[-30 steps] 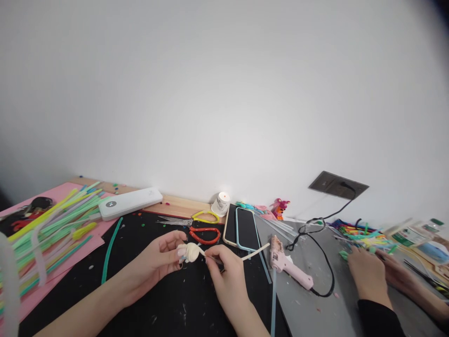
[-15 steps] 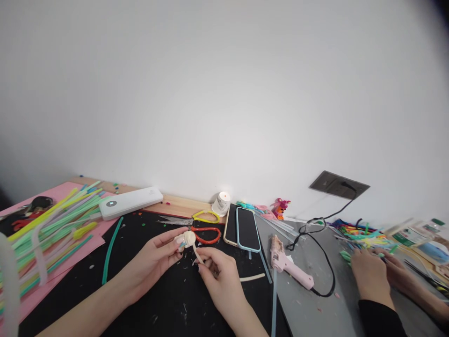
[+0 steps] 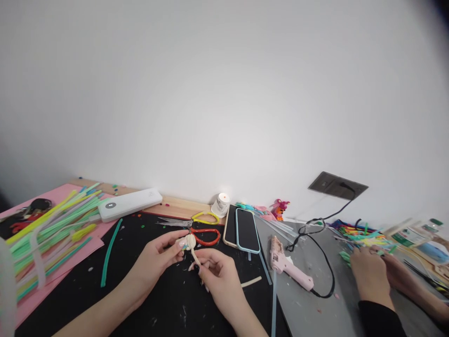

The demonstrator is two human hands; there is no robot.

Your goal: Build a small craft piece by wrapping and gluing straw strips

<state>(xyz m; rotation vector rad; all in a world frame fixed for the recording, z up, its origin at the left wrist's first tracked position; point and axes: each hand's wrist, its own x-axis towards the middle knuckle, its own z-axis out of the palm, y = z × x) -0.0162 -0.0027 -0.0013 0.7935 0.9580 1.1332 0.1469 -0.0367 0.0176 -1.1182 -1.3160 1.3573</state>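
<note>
My left hand is closed, its thumb and fingers pinching a small cream coil wound from pipe cleaner. A bit of light blue shows beside the fingertips. From the coil a loose cream tail runs down to my right hand, whose thumb and fingers grip it. Just beyond the coil lie scissors with red and yellow handles. To the right of my right hand rests a short cream pipe cleaner piece, and left of my left wrist a green pipe cleaner.
Two phones and a paper cup stand near the wall. A pink glue gun with a black cord lies on the right. Pipe cleaners and a white power bank lie left. Another person's hands work far right.
The cream tail between my hands has shifted slightly, now running more steeply down from the coil. My right hand has edged a little left.
</note>
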